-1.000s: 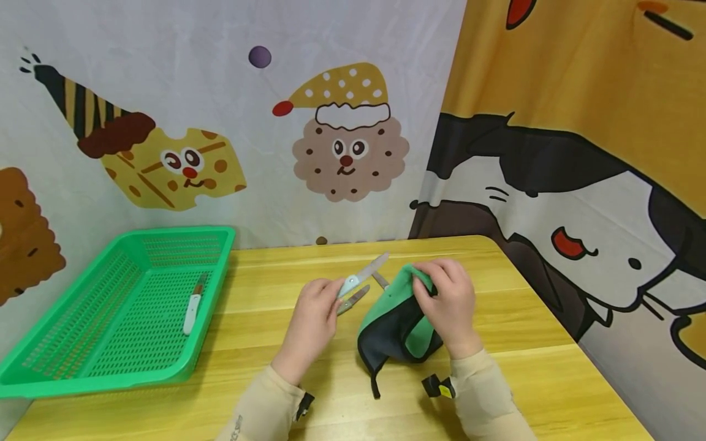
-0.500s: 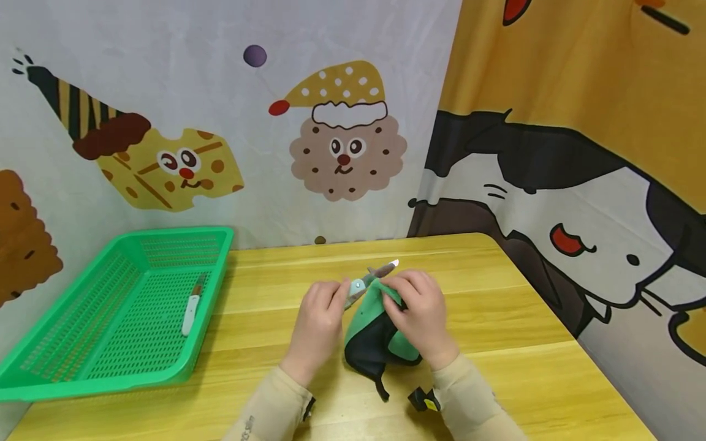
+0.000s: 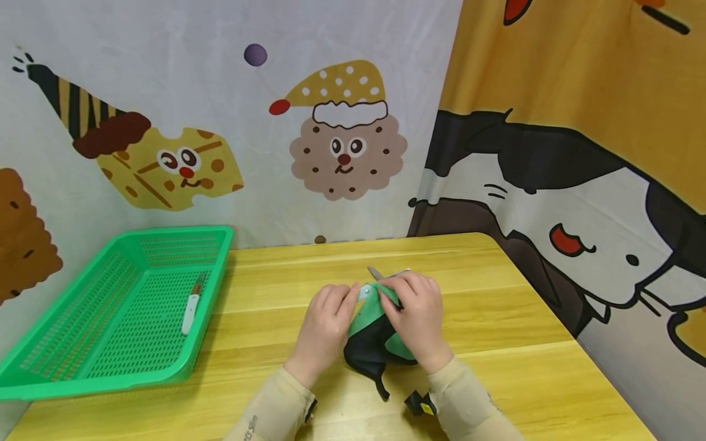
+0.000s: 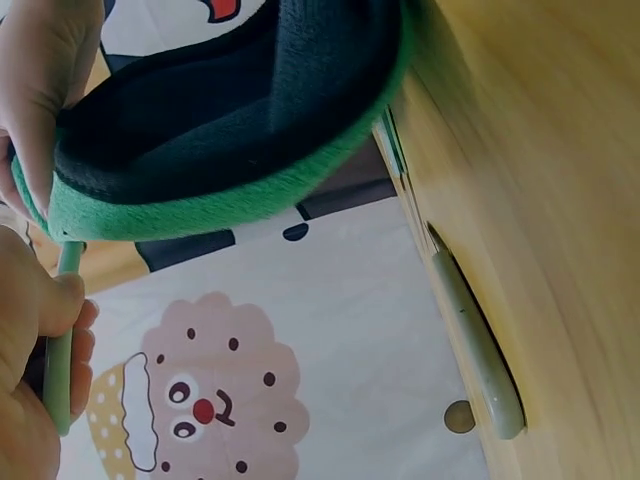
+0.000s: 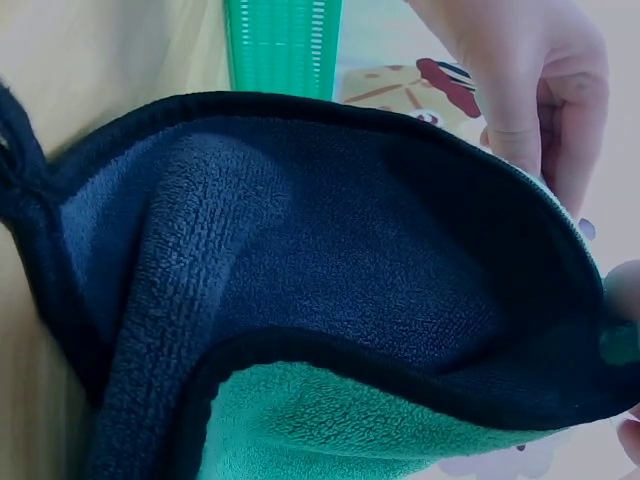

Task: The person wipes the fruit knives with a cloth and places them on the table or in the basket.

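Note:
My left hand (image 3: pixel 325 324) grips a knife (image 3: pixel 364 292) by its pale blue handle, which has a round rivet near the blade. A green and dark navy cloth (image 3: pixel 366 346) with a black edge and hanging loop is pinched in my right hand (image 3: pixel 415 315), folded at the blade. Most of the blade is hidden by cloth and fingers. In the left wrist view the handle end meets the green fold (image 4: pixel 170 220). Behind the hands another knife (image 4: pixel 475 340) lies on the table. From the right wrist the cloth's navy inside (image 5: pixel 330 240) fills the view.
A green plastic basket (image 3: pixel 46 387) stands at the left of the wooden table (image 3: pixel 529 380). Inside it lies a white-handled knife (image 3: pixel 190 313) with a brownish patch near its blade. A printed cloth wall (image 3: pixel 193 55) rises behind the table.
The cloth and right hand have moved left to the held knife, and the cloth now covers most of its blade. In the last half second the two hands have drawn slightly closer.

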Demonstrator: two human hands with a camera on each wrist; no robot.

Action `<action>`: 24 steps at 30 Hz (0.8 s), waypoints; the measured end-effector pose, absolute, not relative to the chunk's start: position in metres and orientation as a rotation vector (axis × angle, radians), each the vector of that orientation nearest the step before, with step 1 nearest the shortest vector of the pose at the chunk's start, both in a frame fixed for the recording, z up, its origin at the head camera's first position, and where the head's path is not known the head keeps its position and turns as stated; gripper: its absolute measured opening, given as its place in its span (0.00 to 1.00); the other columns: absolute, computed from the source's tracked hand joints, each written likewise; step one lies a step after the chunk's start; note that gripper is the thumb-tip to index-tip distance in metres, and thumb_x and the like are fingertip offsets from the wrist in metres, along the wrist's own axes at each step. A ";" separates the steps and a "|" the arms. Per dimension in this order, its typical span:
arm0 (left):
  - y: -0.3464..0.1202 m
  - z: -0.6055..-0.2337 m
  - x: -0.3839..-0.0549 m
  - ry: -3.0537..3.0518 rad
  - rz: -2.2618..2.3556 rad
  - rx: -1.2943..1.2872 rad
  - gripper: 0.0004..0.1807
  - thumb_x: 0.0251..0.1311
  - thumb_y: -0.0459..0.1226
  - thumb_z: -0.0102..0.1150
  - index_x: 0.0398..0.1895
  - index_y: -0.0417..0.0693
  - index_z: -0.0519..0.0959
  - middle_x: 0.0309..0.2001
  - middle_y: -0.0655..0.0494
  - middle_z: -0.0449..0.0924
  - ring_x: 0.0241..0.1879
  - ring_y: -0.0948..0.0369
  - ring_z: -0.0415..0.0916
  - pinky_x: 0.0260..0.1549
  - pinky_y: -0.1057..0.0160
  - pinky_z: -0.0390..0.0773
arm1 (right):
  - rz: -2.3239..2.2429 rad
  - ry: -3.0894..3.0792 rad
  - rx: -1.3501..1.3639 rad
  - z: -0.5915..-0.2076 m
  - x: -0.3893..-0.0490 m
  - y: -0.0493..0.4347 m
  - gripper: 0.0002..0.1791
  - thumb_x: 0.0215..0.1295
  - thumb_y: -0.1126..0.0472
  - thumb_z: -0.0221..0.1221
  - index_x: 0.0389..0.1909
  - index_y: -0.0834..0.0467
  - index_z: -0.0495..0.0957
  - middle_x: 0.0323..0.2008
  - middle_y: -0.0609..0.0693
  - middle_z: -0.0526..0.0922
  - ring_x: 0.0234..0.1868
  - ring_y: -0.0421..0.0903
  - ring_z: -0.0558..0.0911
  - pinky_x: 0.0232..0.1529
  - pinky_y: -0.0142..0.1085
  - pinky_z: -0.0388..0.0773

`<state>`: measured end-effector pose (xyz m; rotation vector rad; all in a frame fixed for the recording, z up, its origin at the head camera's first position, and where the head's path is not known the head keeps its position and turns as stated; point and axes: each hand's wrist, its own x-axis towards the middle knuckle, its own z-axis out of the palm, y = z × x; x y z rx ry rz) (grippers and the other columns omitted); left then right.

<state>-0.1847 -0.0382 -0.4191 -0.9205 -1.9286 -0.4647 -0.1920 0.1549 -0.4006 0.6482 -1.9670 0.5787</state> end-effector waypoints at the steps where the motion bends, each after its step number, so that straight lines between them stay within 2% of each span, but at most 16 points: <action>1: -0.038 -0.419 -0.185 -1.928 -0.468 -0.921 0.17 0.62 0.20 0.51 0.53 0.29 0.78 0.41 0.43 0.76 0.37 0.49 0.74 0.39 0.55 0.80 | 0.576 -1.958 0.647 -0.400 -0.193 0.156 0.08 0.54 0.64 0.70 0.36 0.56 0.85 0.34 0.51 0.82 0.33 0.52 0.81 0.32 0.48 0.73; 4: -0.038 -0.420 -0.185 -1.928 -0.482 -0.919 0.19 0.56 0.18 0.54 0.53 0.28 0.78 0.41 0.43 0.76 0.38 0.48 0.74 0.40 0.54 0.80 | 0.566 -1.946 0.623 -0.399 -0.195 0.160 0.07 0.55 0.65 0.70 0.35 0.56 0.85 0.34 0.52 0.82 0.32 0.53 0.81 0.30 0.47 0.72; 7: -0.039 -0.420 -0.185 -1.926 -0.498 -0.913 0.20 0.55 0.18 0.54 0.53 0.28 0.77 0.42 0.42 0.77 0.39 0.48 0.74 0.41 0.54 0.80 | 0.563 -1.941 0.589 -0.397 -0.197 0.166 0.07 0.55 0.65 0.70 0.36 0.57 0.85 0.33 0.52 0.82 0.31 0.54 0.81 0.30 0.48 0.72; 10: -0.038 -0.420 -0.186 -1.923 -0.503 -0.909 0.18 0.59 0.19 0.52 0.53 0.28 0.77 0.42 0.42 0.77 0.39 0.48 0.75 0.42 0.54 0.80 | 0.573 -1.944 0.553 -0.396 -0.199 0.172 0.06 0.56 0.64 0.69 0.36 0.57 0.85 0.33 0.53 0.82 0.31 0.54 0.80 0.31 0.48 0.72; 13: -0.038 -0.420 -0.186 -1.920 -0.498 -0.900 0.14 0.69 0.22 0.47 0.53 0.28 0.77 0.42 0.42 0.77 0.39 0.48 0.75 0.41 0.54 0.80 | 0.577 -1.936 0.518 -0.394 -0.201 0.178 0.05 0.56 0.64 0.69 0.35 0.58 0.86 0.32 0.53 0.81 0.30 0.54 0.80 0.30 0.48 0.72; 16: -0.038 -0.419 -0.186 -1.910 -0.499 -0.889 0.16 0.75 0.27 0.40 0.52 0.29 0.78 0.41 0.43 0.77 0.38 0.49 0.75 0.39 0.55 0.80 | 0.576 -1.928 0.485 -0.392 -0.203 0.184 0.05 0.57 0.63 0.68 0.34 0.59 0.85 0.32 0.54 0.81 0.30 0.55 0.80 0.29 0.47 0.70; 24: -0.037 -0.418 -0.185 -1.906 -0.509 -0.891 0.17 0.77 0.29 0.37 0.52 0.28 0.78 0.40 0.43 0.78 0.37 0.49 0.75 0.40 0.56 0.80 | 0.576 -1.936 0.475 -0.387 -0.203 0.194 0.05 0.57 0.63 0.68 0.34 0.59 0.86 0.32 0.55 0.82 0.31 0.55 0.79 0.30 0.47 0.68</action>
